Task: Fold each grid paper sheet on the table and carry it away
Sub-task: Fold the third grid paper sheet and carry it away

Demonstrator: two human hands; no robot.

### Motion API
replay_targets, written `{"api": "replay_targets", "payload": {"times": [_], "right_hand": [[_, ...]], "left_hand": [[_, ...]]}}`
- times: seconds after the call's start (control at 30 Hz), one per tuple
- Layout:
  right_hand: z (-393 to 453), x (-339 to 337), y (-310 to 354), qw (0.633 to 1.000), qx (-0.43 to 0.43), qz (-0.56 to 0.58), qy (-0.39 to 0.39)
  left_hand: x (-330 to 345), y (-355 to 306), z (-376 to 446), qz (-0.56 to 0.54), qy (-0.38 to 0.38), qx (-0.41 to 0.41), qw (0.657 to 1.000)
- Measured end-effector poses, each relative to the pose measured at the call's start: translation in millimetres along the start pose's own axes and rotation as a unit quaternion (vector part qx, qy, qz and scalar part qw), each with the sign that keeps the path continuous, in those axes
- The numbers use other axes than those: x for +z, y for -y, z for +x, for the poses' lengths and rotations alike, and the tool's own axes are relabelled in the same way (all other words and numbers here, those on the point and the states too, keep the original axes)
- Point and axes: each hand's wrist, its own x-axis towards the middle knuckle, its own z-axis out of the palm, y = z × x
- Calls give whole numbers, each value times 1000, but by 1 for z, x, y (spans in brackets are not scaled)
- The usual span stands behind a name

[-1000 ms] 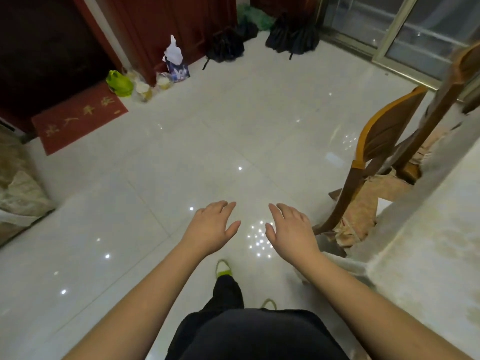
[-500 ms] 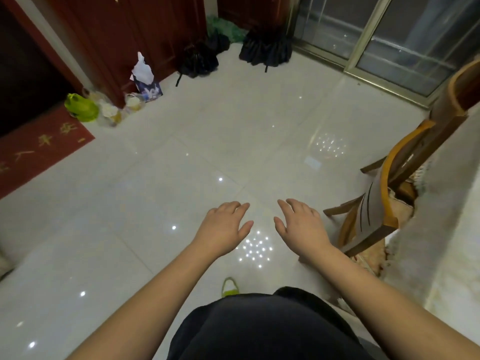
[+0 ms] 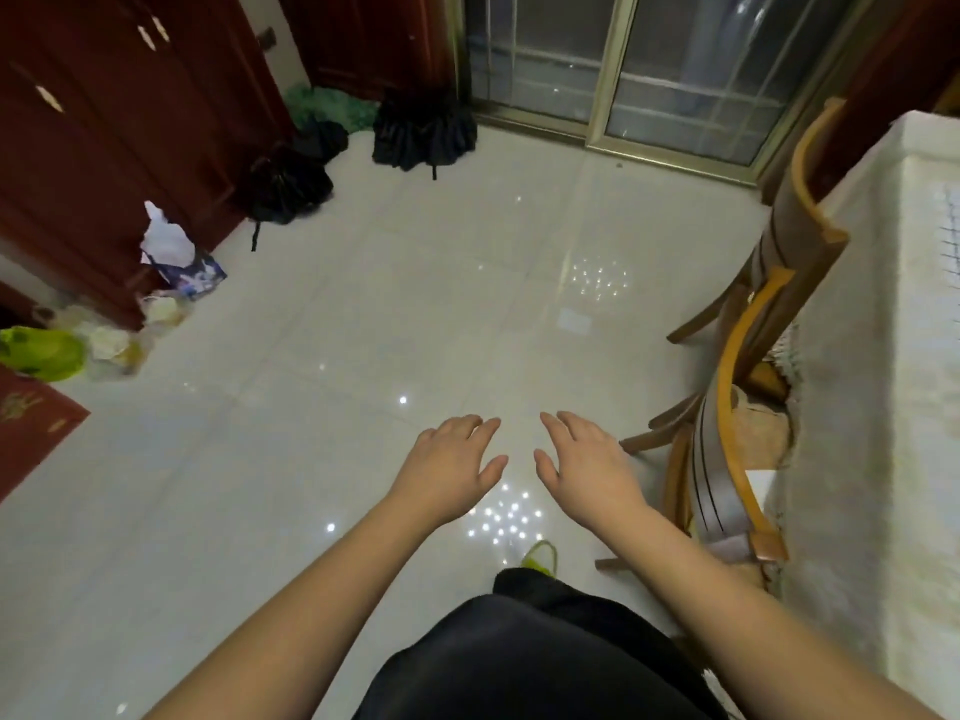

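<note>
While I look down over the tiled floor, the left hand and right hand float side by side, fingers relaxed, holding nothing. The grid paper sheet lies on the desk at far right, beside two wooden chairs.

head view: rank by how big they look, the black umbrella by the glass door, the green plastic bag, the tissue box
1. black umbrella
2. green plastic bag
3. tissue box

The umbrella lies farthest away, so its lead is safe; bag versus box is close.
</note>
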Motion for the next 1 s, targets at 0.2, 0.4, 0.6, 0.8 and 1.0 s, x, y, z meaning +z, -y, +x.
{"api": "replay_targets", "payload": {"times": [0.2,0.4,0.6,0.8,1.0], "right_hand": [[67,-33,-45,999,38,5,-18],[116,-53,-81,997,72,27,-5],[167,-67,-112,992,115,49,-18],[241,-79,-129,987,145,66,-25],[310,-110,-138,973,207,84,-50]], "left_hand": [[-30,-7,91,21,12,25,999],[-47,-20,167,21,13,51,998],[-61,-19,249,30,25,99,994],[-76,2,341,24,43,141,989],[-104,20,425,29,60,189,980]]}}
